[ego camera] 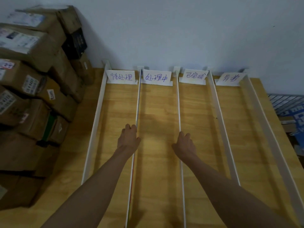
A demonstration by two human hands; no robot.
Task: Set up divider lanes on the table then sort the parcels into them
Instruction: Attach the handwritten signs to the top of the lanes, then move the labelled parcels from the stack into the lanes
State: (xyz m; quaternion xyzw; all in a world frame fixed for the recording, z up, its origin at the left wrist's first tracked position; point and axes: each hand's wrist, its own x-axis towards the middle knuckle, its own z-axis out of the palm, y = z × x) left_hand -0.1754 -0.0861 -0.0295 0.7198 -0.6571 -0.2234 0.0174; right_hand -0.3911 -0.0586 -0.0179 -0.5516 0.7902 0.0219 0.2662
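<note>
Two bare forearms reach up from the bottom edge of the frame over a wooden table (pixel 202 129). Just below the centre, the left hand (pixel 129 139) rests on the second white divider (pixel 137 111) from the left, its fingers curled over the top edge of the strip; whether they actually pinch it cannot be told from this angle. To its right, the right hand (pixel 184 146) sits on the third white divider (pixel 179 111) in the same way — knuckles up, fingers bent over the strip, the grip itself hidden.

Five dividers in all run from the near edge up to the wall (pixel 181 30), marking four lanes. The outer left divider (pixel 95 129), the fourth divider (pixel 220 116) and the far right divider (pixel 263 120) stand untouched.

At the far end of each lane, in the middle of the frame, stands a white label card (pixel 121 77) with handwritten characters — one per lane, four in a row against the wall.

The parcels (pixel 32 79), brown cardboard boxes with shipping labels, are stacked at the left side of the frame, beside the lanes. At the right edge, a wire basket (pixel 286 101) shows beyond the table.
</note>
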